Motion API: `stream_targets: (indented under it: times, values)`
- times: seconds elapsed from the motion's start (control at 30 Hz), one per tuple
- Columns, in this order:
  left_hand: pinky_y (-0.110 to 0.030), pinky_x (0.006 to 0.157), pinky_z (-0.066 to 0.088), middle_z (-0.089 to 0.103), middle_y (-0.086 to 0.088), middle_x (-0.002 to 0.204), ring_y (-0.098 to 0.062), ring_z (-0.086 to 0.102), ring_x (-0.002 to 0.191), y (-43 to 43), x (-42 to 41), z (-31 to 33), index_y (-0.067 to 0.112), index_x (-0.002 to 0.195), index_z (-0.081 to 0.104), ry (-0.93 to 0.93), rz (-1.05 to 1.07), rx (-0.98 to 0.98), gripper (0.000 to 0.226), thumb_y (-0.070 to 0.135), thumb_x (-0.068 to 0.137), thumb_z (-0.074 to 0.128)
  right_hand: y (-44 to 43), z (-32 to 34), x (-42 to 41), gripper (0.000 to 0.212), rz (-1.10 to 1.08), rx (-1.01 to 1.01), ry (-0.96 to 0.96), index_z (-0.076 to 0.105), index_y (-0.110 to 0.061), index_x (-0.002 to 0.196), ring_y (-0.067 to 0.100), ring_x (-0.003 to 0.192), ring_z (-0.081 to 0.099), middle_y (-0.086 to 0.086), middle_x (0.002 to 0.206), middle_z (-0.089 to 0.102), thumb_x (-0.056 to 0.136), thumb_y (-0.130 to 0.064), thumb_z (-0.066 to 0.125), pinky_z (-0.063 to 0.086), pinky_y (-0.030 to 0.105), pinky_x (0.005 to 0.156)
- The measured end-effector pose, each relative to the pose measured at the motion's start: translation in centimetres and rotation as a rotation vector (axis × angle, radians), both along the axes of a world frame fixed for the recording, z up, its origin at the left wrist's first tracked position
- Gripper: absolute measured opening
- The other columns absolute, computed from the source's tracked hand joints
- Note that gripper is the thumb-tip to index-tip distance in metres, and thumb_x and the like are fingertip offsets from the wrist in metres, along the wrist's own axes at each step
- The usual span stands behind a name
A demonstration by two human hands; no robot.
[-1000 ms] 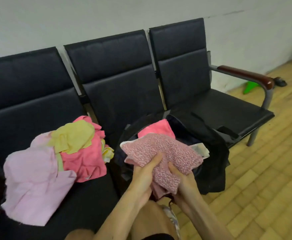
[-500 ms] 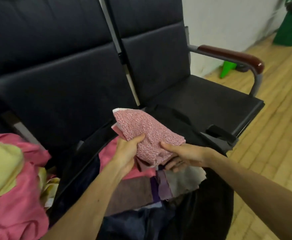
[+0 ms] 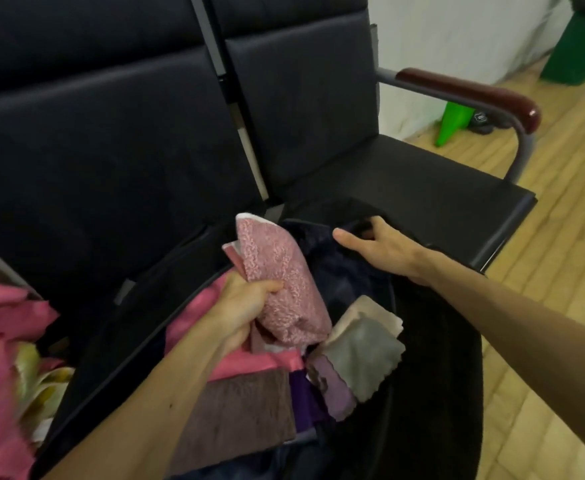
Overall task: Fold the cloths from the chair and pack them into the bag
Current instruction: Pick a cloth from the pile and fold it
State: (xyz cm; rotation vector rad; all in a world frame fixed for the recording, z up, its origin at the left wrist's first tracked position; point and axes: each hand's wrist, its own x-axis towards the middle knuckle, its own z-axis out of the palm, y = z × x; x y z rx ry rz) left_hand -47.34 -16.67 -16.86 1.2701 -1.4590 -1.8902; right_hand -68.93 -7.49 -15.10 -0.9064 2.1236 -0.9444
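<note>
With right hand (image 3: 384, 251) holding the bag (image 3: 440, 358) rim, left hand (image 3: 239, 311) grips the folded pink cloth (image 3: 277, 271) above

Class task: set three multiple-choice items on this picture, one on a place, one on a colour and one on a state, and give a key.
1. Relative to the bag, the speckled pink cloth is: A underneath it; B above its opening; C behind it.
2. The tapered object by the wall is: A blue; B green; C orange.
3. The right hand: A lies flat; B holds a cloth; C grips the bag's rim.
Key: 1 B, the left hand holds it over the opening; 2 B, it is bright green; 3 C, its fingers curl over the black edge.
</note>
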Motion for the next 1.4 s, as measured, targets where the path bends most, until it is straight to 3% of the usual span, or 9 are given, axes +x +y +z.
stream_targets:
  times: [0.37,0.47,0.63,0.73,0.83,0.93,1.07,1.2,1.4]
  values:
    - [-0.043,0.073,0.06,0.075,-0.018,0.102,-0.035,0.072,0.094,1.9,-4.6,-3.4,0.0,0.117,0.066,0.091,-0.005,0.387,0.034,-0.004,0.084,0.062,2.8,-3.6,2.2,0.107,0.26,0.407,-0.011,0.017,-0.025,0.157,0.024,0.146,0.03,0.003,0.161,0.028,0.073,-0.091,0.011,0.018,0.041,0.12]
    - [-0.055,0.077,0.06,0.072,-0.022,0.107,-0.038,0.071,0.094,1.8,-4.7,-3.7,0.002,0.122,0.061,0.032,-0.027,0.379,0.042,-0.005,0.081,0.063,3.6,-3.8,1.9,0.104,0.273,0.508,0.043,0.016,-0.021,0.157,0.026,0.145,0.031,0.005,0.161,0.028,0.078,-0.088,0.01,0.021,0.04,0.117]
    - [-0.037,0.072,0.06,0.075,-0.015,0.097,-0.029,0.072,0.084,2.1,-5.3,-3.0,0.006,0.116,0.066,0.009,-0.274,0.38,0.036,-0.004,0.082,0.058,3.3,-2.4,1.4,0.096,0.102,0.406,0.08,0.008,-0.023,0.158,0.034,0.135,0.044,0.013,0.155,0.037,0.084,-0.081,0.027,0.042,0.043,0.105]
    - [-0.038,0.099,0.052,0.059,-0.008,0.136,-0.023,0.059,0.12,2.6,-5.8,-4.6,0.015,0.148,0.039,-0.084,-0.157,0.041,0.075,-0.003,0.08,0.066,3.2,-2.9,2.8,0.093,0.121,0.252,0.156,-0.001,-0.031,0.157,0.033,0.143,0.034,0.015,0.16,0.027,0.087,-0.072,0.043,0.025,0.041,0.117]
    - [-0.029,0.118,0.015,-0.001,-0.007,0.166,-0.022,0.007,0.152,4.1,-4.9,-5.6,0.028,0.158,-0.007,-0.315,-0.16,-0.623,0.106,0.0,0.085,0.065,2.8,-5.2,4.6,0.09,0.302,0.357,0.337,-0.003,-0.031,0.157,0.035,0.151,0.009,0.014,0.164,0.002,0.09,-0.07,0.041,0.013,0.041,0.121]
    - [-0.038,0.122,0.01,0.016,-0.014,0.162,-0.03,0.01,0.15,4.2,-3.9,-6.6,0.018,0.153,0.031,-0.669,-0.5,-1.177,0.07,0.013,0.09,0.06,2.1,-7.4,4.3,0.082,0.498,0.533,0.437,-0.011,-0.029,0.156,0.032,0.151,-0.011,0.013,0.164,-0.013,0.096,-0.067,0.03,0.0,0.042,0.123]
    - [-0.039,0.113,0.026,0.055,-0.008,0.136,-0.026,0.043,0.13,2.8,-3.6,-7.3,0.013,0.127,0.057,-0.906,-0.765,-1.201,0.035,0.029,0.096,0.048,0.7,-8.9,3.8,0.08,0.56,0.671,0.533,-0.016,-0.032,0.155,0.032,0.15,-0.019,0.008,0.163,-0.02,0.096,-0.067,0.026,0.001,0.049,0.123]
    - [-0.038,0.111,0.031,0.054,-0.014,0.135,-0.031,0.045,0.131,2.2,-3.7,-6.5,0.007,0.125,0.057,-0.757,-0.796,-1.042,0.032,0.019,0.096,0.049,0.6,-7.0,4.2,0.081,0.549,0.672,0.499,-0.01,-0.027,0.157,0.03,0.152,-0.011,0.009,0.165,-0.013,0.098,-0.064,0.032,0.002,0.042,0.124]
    - [-0.037,0.097,0.05,0.071,0.001,0.114,-0.016,0.064,0.105,2.7,2.5,0.8,0.018,0.111,0.073,-0.255,-0.374,-0.78,0.027,0.006,0.095,0.054,2.8,0.8,9.3,0.048,0.499,0.346,0.546,0.044,-0.018,0.146,0.031,0.13,0.049,0.01,0.143,0.052,0.101,-0.034,0.049,0.038,0.037,0.107]
